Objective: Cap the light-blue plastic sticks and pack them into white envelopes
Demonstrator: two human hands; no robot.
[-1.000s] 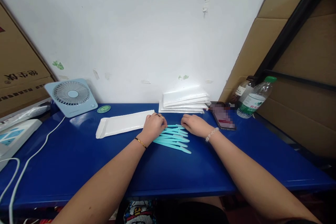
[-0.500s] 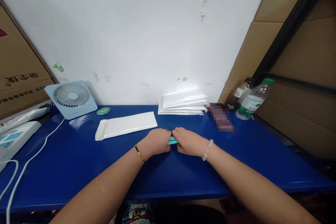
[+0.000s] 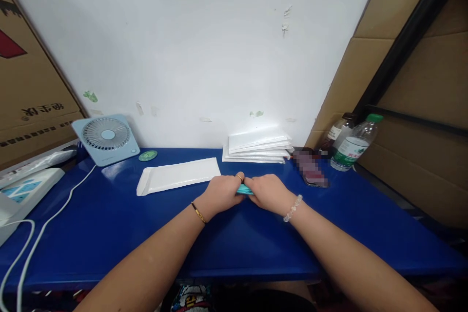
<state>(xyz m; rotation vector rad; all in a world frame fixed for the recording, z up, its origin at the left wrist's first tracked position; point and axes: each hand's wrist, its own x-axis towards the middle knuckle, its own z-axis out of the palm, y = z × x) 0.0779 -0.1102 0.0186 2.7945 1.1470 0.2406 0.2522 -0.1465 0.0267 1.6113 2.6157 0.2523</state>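
Both hands meet over the middle of the blue table (image 3: 234, 243). Between them is a small folded turquoise item (image 3: 244, 189), mostly covered by the fingers, so its kind cannot be made out. My left hand (image 3: 222, 192) is closed on its left end, with a ring on one finger. My right hand (image 3: 269, 192) grips its right end. Just beyond the left hand lies a white padded envelope (image 3: 179, 177) with its flap at the left. Behind the hands, against the wall, rests a stack of white padded envelopes (image 3: 258, 145).
A blue fan (image 3: 107, 139) and a green round disc (image 3: 148, 156) stand at the back left. A white power strip (image 3: 31, 195) with cables is at the left edge. To the right are a phone (image 3: 310, 168), a green-capped bottle (image 3: 354, 144) and a dark-capped bottle (image 3: 340, 130).
My hands have shifted slightly at the turquoise item, and its visible part looks different, with several layered edges showing. The camera view has moved a little. The envelopes stay in place.
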